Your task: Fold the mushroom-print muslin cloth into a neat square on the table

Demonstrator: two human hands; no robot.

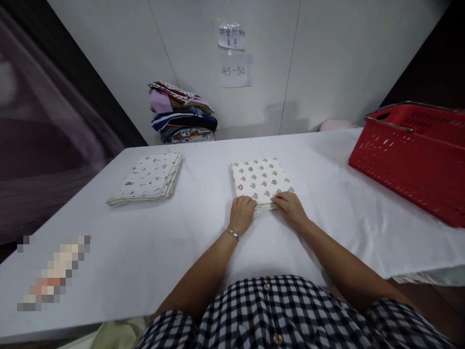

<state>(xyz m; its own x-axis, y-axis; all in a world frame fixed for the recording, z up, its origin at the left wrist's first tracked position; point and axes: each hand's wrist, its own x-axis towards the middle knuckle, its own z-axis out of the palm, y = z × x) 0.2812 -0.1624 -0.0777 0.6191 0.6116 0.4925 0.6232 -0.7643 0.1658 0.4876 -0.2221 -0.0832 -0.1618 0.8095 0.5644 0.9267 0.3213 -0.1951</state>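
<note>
A folded white cloth [262, 178] with a grey mushroom print, a few mushrooms in green and red, lies in front of me on the white-covered table [145, 261]. At its near left corner my left hand [242, 213] is closed, fingers curled on the edge. My right hand [290, 208] pinches the near right corner between thumb and fingers. Several layers show along the near edge between the two hands. Off to the left, apart from both hands, sits another folded white cloth [148, 175] with small dark prints.
On the right stands a red perforated basket [410, 165] with metal handles. A stack of folded fabrics [183, 114] rises beyond the table's far edge, against the wall. Handwritten paper signs [234, 71] hang there. A pixelated patch covers something at the table's left.
</note>
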